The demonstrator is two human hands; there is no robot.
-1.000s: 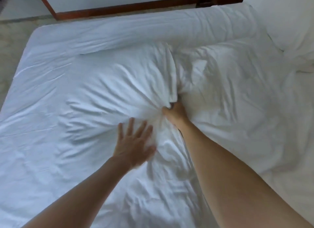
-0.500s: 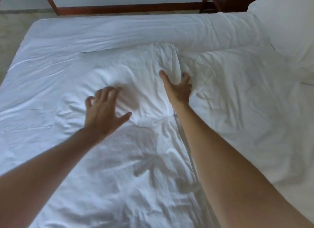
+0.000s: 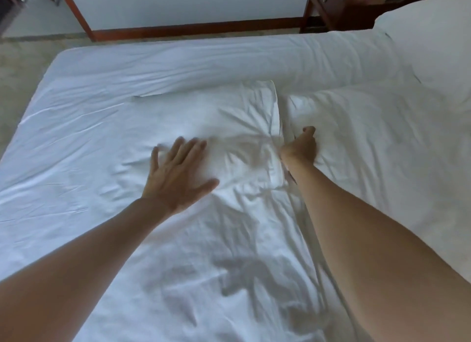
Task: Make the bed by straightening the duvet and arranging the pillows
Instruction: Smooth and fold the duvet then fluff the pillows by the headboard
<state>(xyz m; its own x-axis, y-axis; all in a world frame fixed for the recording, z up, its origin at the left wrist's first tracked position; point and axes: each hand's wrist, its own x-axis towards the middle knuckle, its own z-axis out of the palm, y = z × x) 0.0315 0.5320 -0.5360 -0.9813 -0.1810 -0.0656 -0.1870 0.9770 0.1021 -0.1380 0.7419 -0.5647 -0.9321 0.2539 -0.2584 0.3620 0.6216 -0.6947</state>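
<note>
The white duvet [image 3: 209, 117] lies crumpled across the bed, bunched into two puffy folds with a crease between them. My left hand [image 3: 178, 173] presses flat on the left fold, fingers spread. My right hand [image 3: 300, 148] is at the crease, its fingers tucked into the fabric and gripping the duvet; wrinkles fan out from that spot. Its fingertips are hidden in the fold. A white pillow [image 3: 433, 35] sits at the far right corner of the bed.
The white sheet [image 3: 63, 137] is bare along the left side of the bed, with carpeted floor [image 3: 20, 69] beyond its edge. A dark wooden nightstand [image 3: 328, 7] stands behind the bed at the top right, next to a wood-trimmed wall [image 3: 193, 30].
My right hand went from gripping fabric to lying flat, and now grips at the crease again. My left hand moved up onto the left fold and flattened there.
</note>
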